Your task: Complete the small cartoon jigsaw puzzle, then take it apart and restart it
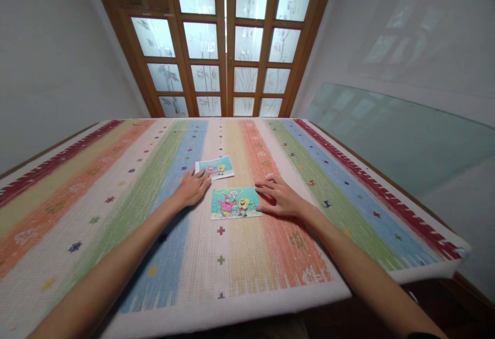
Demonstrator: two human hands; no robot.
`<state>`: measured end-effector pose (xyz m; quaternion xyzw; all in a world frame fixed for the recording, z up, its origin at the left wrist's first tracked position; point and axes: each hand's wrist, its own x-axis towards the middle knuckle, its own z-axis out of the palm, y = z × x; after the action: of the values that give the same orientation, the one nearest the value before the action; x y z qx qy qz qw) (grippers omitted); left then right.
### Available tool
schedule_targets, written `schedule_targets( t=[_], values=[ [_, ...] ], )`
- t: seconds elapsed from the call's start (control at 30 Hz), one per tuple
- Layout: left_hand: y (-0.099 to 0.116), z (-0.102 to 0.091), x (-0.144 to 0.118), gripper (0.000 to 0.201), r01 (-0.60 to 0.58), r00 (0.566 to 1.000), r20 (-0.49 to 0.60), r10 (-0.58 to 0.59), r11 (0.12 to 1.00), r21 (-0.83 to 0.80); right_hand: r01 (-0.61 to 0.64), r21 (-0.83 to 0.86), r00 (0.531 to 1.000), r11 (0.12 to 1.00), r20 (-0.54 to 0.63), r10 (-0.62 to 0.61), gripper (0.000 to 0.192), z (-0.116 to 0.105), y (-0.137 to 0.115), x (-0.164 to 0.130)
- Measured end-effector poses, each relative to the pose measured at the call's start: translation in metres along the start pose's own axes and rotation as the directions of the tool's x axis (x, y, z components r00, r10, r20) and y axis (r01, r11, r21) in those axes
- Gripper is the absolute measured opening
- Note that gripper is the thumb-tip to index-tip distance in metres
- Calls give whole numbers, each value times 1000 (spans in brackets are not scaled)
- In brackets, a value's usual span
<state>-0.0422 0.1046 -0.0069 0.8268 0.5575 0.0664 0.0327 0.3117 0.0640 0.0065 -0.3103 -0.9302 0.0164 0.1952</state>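
1. The assembled jigsaw puzzle [235, 207] could be broken along its seams if its right edge were pushed or lifted unevenly by the right hand [267, 196]; the pieces appear to be held together only by their own interlock.
2. A buckle in the middle might be caused by pressure from one side alone, since the left edge is not seen to be braced by anything.
3. The picture card [224, 169] could be dragged or slid onto the puzzle if the left hand [201, 175] were drawn nearer, as only a narrow strip of cloth is left between the two.
4. Loosened pieces might also be caused by a tug on the soft covering of the cloth-covered counter [247, 261], on which both things are laid flat.
5. The puzzle is placed between the hands, slightly nearer than the left one, with its right edge met by the fingertips of the right hand.
6. In the right hand, the thumb and fingers are parted by a modest gap, and nothing is seen to be gripped.
7. The left hand is laid palm down, fingers loosely spread over the near-left part of the card; it is rested there without a grasp, just beside the puzzle's far-left corner.
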Motion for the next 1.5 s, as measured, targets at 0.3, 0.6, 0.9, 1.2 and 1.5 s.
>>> schedule_targets(
  t=[0.3, 0.6, 0.9, 1.2, 1.5],
  values=[
    [39, -1, 10, 60, -81, 995, 55, 86, 994, -78, 8, 14, 1000, 1000, -16, -7, 54, 1, -3, 0],
    [55, 2, -2, 59, -148, 988, 38, 152, 984, -96, 9, -19, 1000, 1000, -6, -9, 54, 1, -10, 2],
    [55, 2, -10, 57, -168, 986, 5, 169, 984, -64, -46, 18, 999, 999, -16, 46, 47, -4, -13, 3],
    [48, 4, -11, 55, -186, 983, -12, 185, 979, -88, -28, 8, 1000, 1000, -5, 28, 51, 0, -12, 2],
    [35, -13, -21, 50, -226, 969, -146, 198, 952, -208, -29, 11, 999, 1000, 16, 29, 47, -8, -18, 4]
  ],
)
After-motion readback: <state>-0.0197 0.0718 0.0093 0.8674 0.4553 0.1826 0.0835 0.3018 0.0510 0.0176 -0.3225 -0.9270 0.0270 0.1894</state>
